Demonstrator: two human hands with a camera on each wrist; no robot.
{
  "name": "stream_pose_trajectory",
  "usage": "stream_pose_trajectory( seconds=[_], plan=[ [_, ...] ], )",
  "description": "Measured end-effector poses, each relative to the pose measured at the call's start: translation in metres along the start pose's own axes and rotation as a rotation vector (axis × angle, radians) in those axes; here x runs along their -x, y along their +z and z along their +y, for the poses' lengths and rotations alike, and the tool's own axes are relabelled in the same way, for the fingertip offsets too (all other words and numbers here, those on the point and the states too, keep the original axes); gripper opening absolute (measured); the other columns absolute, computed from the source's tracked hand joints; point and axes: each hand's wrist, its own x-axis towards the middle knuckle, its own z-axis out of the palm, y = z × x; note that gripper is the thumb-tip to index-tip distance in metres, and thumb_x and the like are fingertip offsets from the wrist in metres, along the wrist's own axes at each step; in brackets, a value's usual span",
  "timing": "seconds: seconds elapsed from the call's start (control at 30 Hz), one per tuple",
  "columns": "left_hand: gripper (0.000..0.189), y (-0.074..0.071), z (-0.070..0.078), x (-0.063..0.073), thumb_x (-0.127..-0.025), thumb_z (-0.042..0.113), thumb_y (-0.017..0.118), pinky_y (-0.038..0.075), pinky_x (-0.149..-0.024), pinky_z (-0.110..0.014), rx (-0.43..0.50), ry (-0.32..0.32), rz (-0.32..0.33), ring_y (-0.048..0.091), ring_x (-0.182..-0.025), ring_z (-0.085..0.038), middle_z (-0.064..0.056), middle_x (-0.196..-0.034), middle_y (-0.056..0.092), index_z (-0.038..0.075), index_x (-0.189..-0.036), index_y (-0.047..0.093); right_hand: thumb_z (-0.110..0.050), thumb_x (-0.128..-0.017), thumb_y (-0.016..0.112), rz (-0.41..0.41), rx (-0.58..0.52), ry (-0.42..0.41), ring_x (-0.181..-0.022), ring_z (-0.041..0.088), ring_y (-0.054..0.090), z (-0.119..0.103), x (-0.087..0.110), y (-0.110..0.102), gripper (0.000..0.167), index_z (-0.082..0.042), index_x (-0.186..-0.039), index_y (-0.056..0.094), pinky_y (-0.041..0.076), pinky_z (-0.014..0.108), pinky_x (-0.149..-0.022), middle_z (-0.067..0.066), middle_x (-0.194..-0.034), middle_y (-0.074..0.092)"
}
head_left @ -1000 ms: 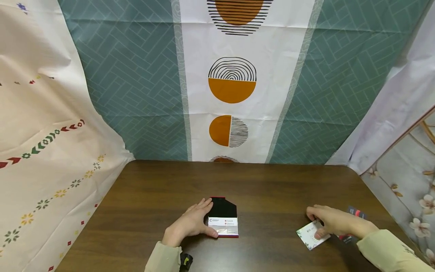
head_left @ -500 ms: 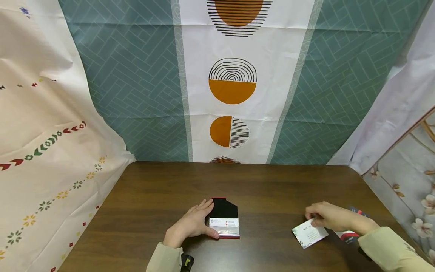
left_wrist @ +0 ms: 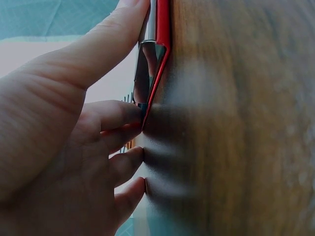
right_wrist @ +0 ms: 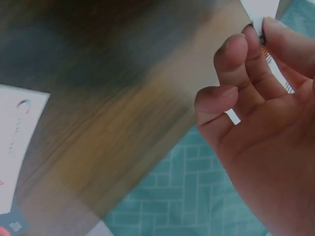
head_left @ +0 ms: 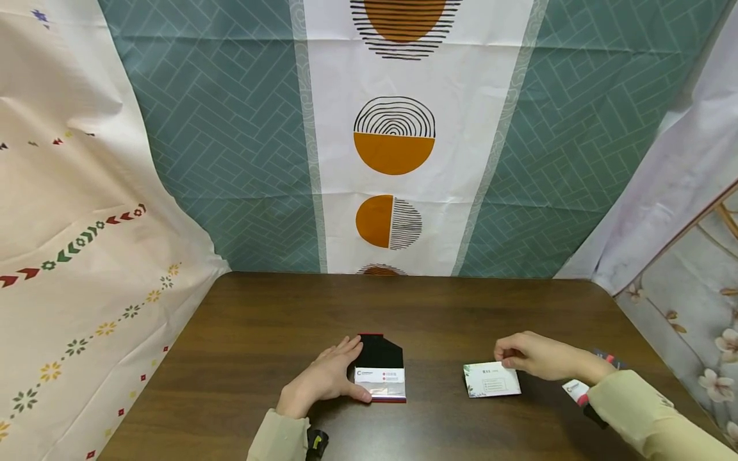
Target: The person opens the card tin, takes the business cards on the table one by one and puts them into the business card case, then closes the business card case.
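Note:
My left hand (head_left: 325, 382) holds the left side of a black card holder (head_left: 377, 353) with red edges, thumb at the near end and forefinger at the far end. A white card (head_left: 375, 373) with a company logo shows in the holder's shiny pocket. In the left wrist view the thumb lies along the red-edged holder (left_wrist: 163, 29), and the other fingertips reach the table. To the right, my right hand (head_left: 544, 355) pinches a white business card (head_left: 490, 380) with green leaf corners by its upper right corner. The right wrist view shows the card's tip (right_wrist: 262, 12) between thumb and fingertips.
Several more business cards lie under the right forearm: a white and red one (head_left: 576, 389) and a dark one (head_left: 608, 358). The brown wooden table (head_left: 277, 307) ends at a patterned cloth backdrop (head_left: 392, 224). A pale cloth (head_left: 104, 307) hangs along the left side.
My right hand has drawn the leaf-patterned card left, away from the other cards and toward the holder, turning it straighter. More of the cards beneath shows. The left hand stays on the holder.

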Motion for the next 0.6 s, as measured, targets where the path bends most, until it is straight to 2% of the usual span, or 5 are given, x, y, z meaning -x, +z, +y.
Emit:
stream_pose_trajectory(
  seconds=[0.33,0.6],
  plan=[
    [0.107,0.000,0.000,0.000,-0.070,0.053,0.083,0.019,-0.114,-0.053,-0.008,0.001,0.000,0.019,-0.146,-0.032,-0.011,-0.158,0.027,0.002,-0.150,0.036,-0.012,-0.097,0.061,0.012,0.023,0.083,-0.070,0.001,0.047,-0.009,-0.039,0.007,0.010,-0.020,-0.092,0.059,0.043,0.022,-0.060,-0.010,-0.079,0.056],
    [0.107,-0.001,0.000,0.000,-0.069,0.053,0.083,0.019,-0.114,-0.053,-0.005,0.007,0.006,0.020,-0.146,-0.032,-0.012,-0.158,0.027,0.001,-0.150,0.037,-0.006,-0.096,0.061,0.043,0.015,0.082,-0.068,0.002,0.049,-0.014,-0.068,0.011,0.014,-0.020,-0.096,0.060,0.046,0.022,-0.060,-0.007,-0.081,0.059]
  ],
)
